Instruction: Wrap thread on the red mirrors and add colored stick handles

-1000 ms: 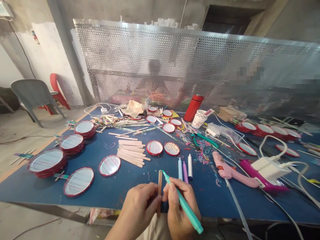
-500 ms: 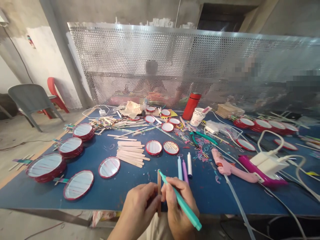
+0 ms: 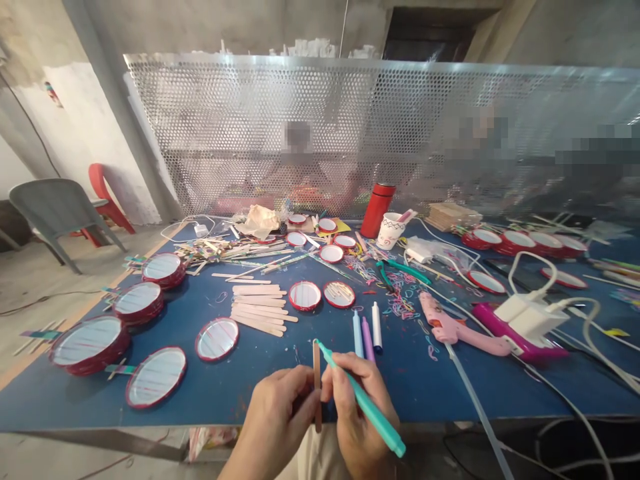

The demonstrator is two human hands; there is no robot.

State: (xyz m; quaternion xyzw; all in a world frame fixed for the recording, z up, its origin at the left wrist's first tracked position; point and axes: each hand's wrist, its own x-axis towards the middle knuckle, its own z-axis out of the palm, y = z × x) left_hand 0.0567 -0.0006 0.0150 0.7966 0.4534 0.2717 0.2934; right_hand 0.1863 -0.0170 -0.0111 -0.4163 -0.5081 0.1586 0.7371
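Near the table's front edge, my left hand (image 3: pixel 281 415) pinches a wooden craft stick (image 3: pixel 317 383) that stands roughly on end, seen edge-on. My right hand (image 3: pixel 361 407) is closed around a turquoise marker pen (image 3: pixel 373 412), its tip touching or very close to the stick's upper end. Beyond my hands lies a fanned row of plain craft sticks (image 3: pixel 260 308). Light blue (image 3: pixel 358 333), purple (image 3: pixel 369 339) and white (image 3: pixel 377 327) markers lie just past my right hand.
Round red-rimmed discs (image 3: pixel 157 377) and stacks of them line the left side. On the right are a pink glue gun (image 3: pixel 457 328), a magenta power strip (image 3: pixel 523 337) with cables, and green-handled pliers (image 3: pixel 407 271). A red flask (image 3: pixel 378 210) and paper cup (image 3: pixel 391 231) stand behind.
The view has shifted slightly. Both hands keep nearly the same pose, with the marker's tip still at the top of the craft stick.
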